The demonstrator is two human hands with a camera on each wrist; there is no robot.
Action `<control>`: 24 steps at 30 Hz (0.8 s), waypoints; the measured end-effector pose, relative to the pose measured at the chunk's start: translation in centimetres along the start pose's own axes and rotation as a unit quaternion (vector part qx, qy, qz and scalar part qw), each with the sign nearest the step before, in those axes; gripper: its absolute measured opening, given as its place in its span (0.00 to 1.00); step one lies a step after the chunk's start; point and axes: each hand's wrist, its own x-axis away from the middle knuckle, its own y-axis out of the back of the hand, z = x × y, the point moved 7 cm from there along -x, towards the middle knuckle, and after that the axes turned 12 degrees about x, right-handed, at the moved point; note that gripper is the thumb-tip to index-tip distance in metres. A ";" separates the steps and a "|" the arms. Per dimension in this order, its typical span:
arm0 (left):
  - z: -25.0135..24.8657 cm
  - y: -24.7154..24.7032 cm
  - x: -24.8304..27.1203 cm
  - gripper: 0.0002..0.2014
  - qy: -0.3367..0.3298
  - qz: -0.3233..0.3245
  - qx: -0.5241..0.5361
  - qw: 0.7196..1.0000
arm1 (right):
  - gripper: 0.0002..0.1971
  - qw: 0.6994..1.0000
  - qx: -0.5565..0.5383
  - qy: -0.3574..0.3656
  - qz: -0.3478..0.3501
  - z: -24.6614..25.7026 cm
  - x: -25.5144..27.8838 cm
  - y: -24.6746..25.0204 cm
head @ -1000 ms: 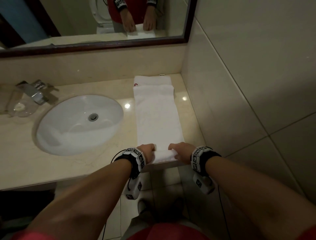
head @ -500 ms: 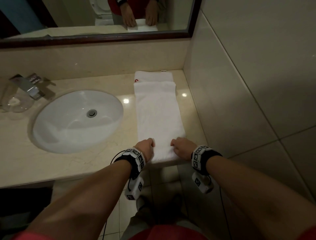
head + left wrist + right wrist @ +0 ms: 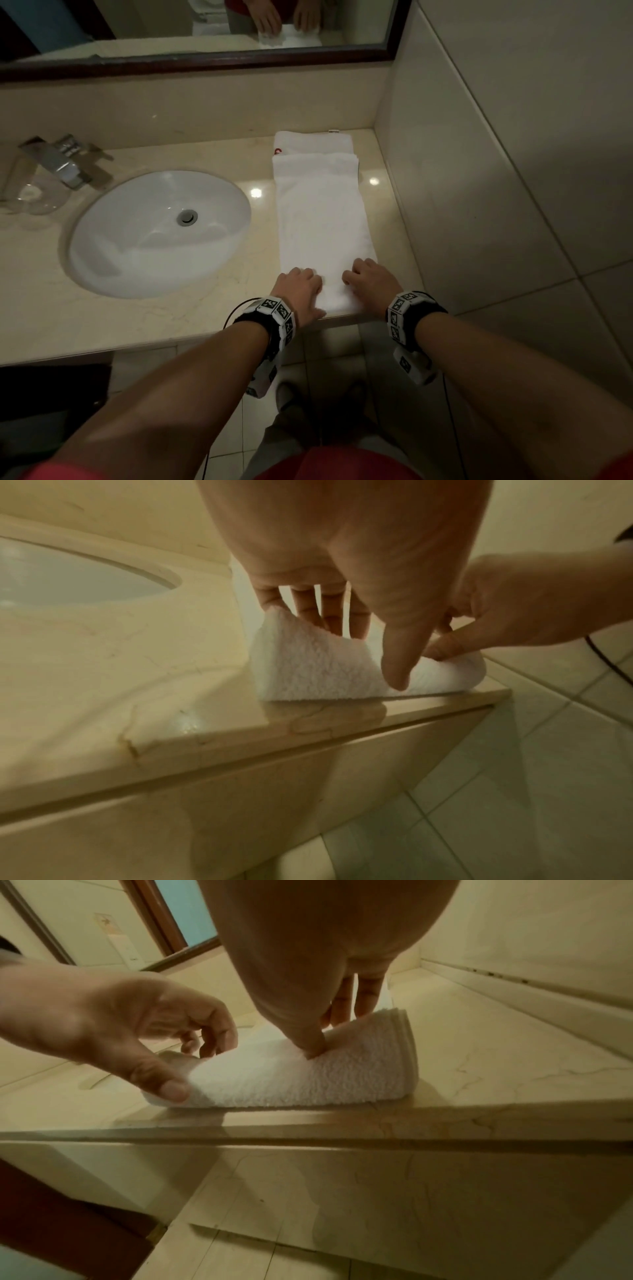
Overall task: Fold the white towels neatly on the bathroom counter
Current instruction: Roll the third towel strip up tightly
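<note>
A long white towel (image 3: pixel 322 219) lies lengthwise on the beige counter (image 3: pixel 137 325), right of the sink. Its near end is raised into a thick fold at the counter's front edge. My left hand (image 3: pixel 301 291) holds the fold's left side, with fingers (image 3: pixel 329 615) over the top and the thumb in front of the towel (image 3: pixel 308 664). My right hand (image 3: pixel 370 284) pinches the right side, its thumb pressed into the towel (image 3: pixel 308 1080) and its fingers (image 3: pixel 363 996) behind. A second folded white towel (image 3: pixel 313 141) with a red mark lies at the back.
An oval white sink (image 3: pixel 157 233) sits to the left, with a chrome faucet (image 3: pixel 65 164) and a clear glass (image 3: pixel 37 198) beyond it. A tiled wall (image 3: pixel 496 171) closes the counter's right side. A framed mirror (image 3: pixel 191 31) hangs above. Tiled floor lies below the front edge.
Both hands have moved a little away from the counter's edge, over the towel, turning its near end up into a thicker fold. The rest of the towel has stayed put.
</note>
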 end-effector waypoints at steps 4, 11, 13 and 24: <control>-0.2 -0.7 0.3 0.34 -0.020 0.023 -0.052 0.998 | 0.19 0.998 0.041 0.037 -0.027 0.7 0.0 0.4; -0.3 -0.5 0.6 0.33 -0.025 0.015 -0.097 0.995 | 0.26 0.998 -0.009 0.064 0.013 0.8 1.5 -0.8; -0.5 -0.5 0.6 0.33 -0.019 0.016 -0.105 0.994 | 0.27 0.998 0.000 0.063 0.022 0.8 1.5 -0.8; -1.2 -0.4 0.7 0.32 0.009 0.038 -0.133 0.990 | 0.19 0.998 0.029 0.022 0.044 1.3 1.4 -0.2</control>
